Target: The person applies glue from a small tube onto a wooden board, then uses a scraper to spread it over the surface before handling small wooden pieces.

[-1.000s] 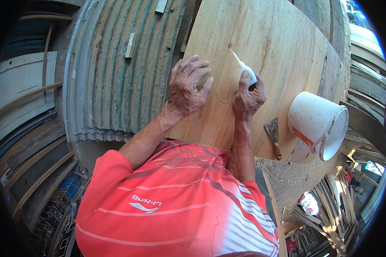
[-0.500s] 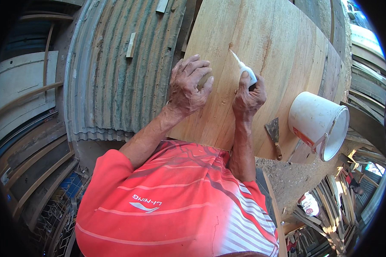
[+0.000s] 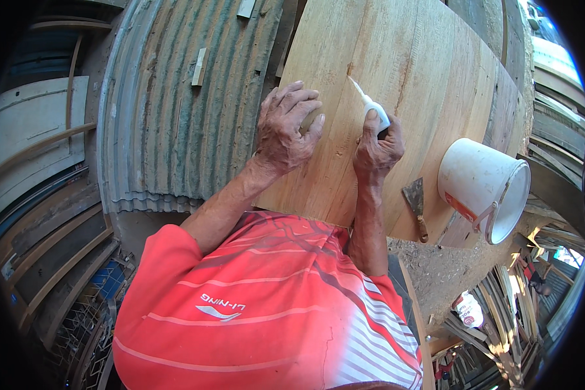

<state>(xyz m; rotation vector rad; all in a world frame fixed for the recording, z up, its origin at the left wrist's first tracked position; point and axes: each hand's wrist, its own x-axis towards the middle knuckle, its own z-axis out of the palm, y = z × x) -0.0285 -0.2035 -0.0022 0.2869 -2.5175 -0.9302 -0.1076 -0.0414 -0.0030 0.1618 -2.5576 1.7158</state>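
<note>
My right hand [image 3: 378,151] is closed round a small white glue bottle [image 3: 376,116] with a long thin nozzle. The nozzle points away and left, its tip at a small brown mark on the wooden panel [image 3: 435,84]; whether it touches is unclear. Over the panel's left edge is my left hand [image 3: 289,127], its fingers loosely bent and the thumb apart. I see nothing held in it, though its palm is partly hidden. A putty knife [image 3: 415,208] with a worn blade lies on the panel, to the right of my right forearm.
A white bucket [image 3: 465,172] lies tipped on its side at the panel's right edge. Corrugated metal sheeting [image 3: 169,130] spreads to the left, with small wood blocks [image 3: 199,67] on it. Stacked boards [image 3: 52,247] stand far left; wood scraps [image 3: 500,318] lie lower right.
</note>
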